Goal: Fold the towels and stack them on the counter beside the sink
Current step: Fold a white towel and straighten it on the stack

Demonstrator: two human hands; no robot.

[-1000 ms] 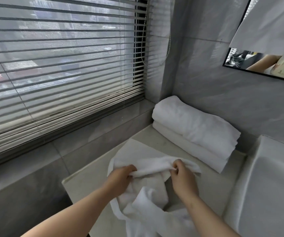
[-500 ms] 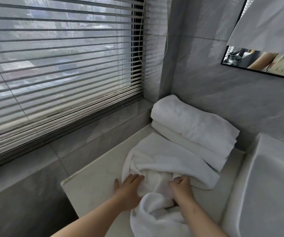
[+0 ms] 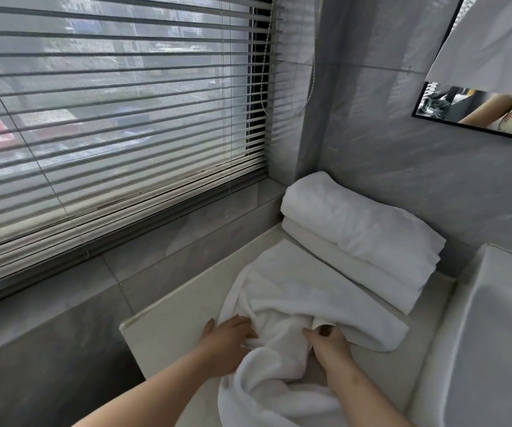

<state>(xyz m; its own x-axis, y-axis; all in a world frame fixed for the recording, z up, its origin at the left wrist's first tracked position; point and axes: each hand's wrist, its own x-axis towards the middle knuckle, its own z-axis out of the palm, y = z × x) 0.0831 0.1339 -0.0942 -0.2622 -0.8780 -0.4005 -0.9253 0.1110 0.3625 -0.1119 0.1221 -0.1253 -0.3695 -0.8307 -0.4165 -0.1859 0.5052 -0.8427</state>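
A loose white towel [image 3: 298, 300] lies spread and partly bunched on the pale counter [image 3: 168, 328], its near end hanging over the front edge. My left hand [image 3: 227, 334] lies flat with straight fingers on the towel's left side. My right hand [image 3: 328, 340] pinches a fold of the same towel near its middle. Behind it, two folded white towels [image 3: 359, 238] are stacked against the grey wall in the corner.
A white sink basin [image 3: 491, 340] borders the counter on the right. A window with slatted blinds [image 3: 110, 118] and a grey tiled sill fill the left. A mirror [image 3: 482, 109] hangs on the wall at upper right.
Both hands came down from holding the towel's edge up. The towel's far part now lies spread toward the stack, and my left hand has flattened on it.
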